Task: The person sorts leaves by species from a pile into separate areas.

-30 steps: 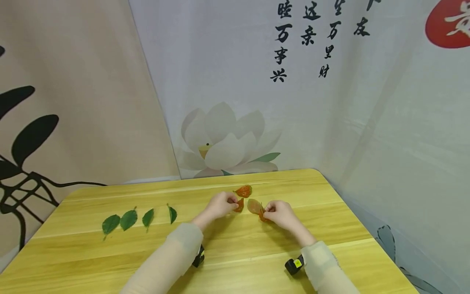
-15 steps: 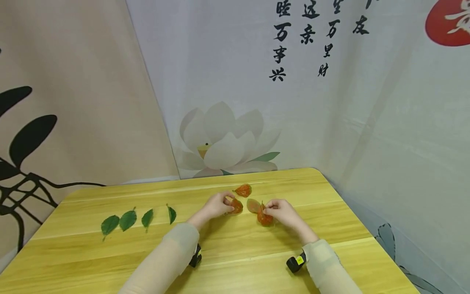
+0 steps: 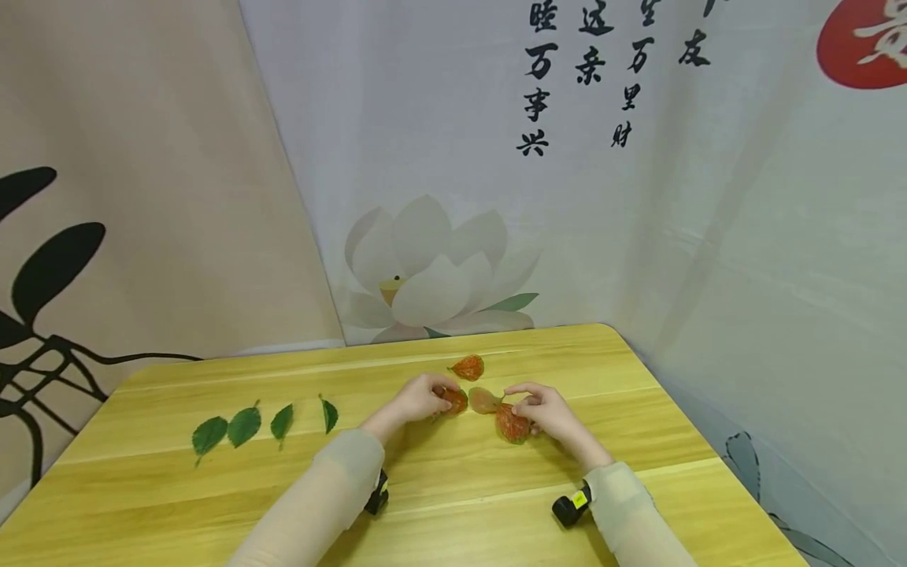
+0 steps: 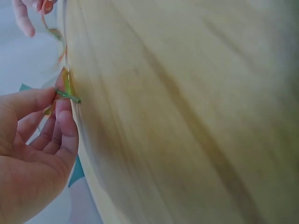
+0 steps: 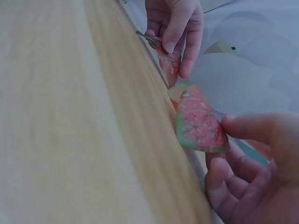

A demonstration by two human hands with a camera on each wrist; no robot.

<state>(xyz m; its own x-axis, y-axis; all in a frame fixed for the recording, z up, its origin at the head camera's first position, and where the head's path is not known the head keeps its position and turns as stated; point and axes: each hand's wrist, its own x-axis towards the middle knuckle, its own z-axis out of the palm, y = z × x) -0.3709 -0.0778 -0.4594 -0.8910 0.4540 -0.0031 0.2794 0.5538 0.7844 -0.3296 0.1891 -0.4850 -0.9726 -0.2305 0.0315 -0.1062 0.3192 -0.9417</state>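
Note:
My left hand (image 3: 423,396) pinches a red-orange leaf (image 3: 457,402) just above the table, left of centre. In the right wrist view that leaf (image 5: 169,65) shows a dark stem. Between thumb and finger of my right hand (image 3: 546,407) is another red leaf (image 3: 512,425), its broad face toward the head camera. Up close, this leaf (image 5: 201,122) has a green edge. A paler orange leaf (image 3: 484,400) lies between the hands, overlapped by the right-hand leaf's tip in the head view. Farther back, a third red leaf (image 3: 468,367) lies flat.
Several green leaves lie in a row at the left of the wooden table (image 3: 425,504), among them a folded-looking one (image 3: 329,414). A printed cloth (image 3: 439,157) hangs behind the table's far edge. Black cameras sit at both wrists, the right one (image 3: 570,506) close over the table.
The right-hand leaf has turned from edge-on to show its broad face. My left hand drew back slightly left, and its leaf now shows more surface. The pale leaf shifted a little left.

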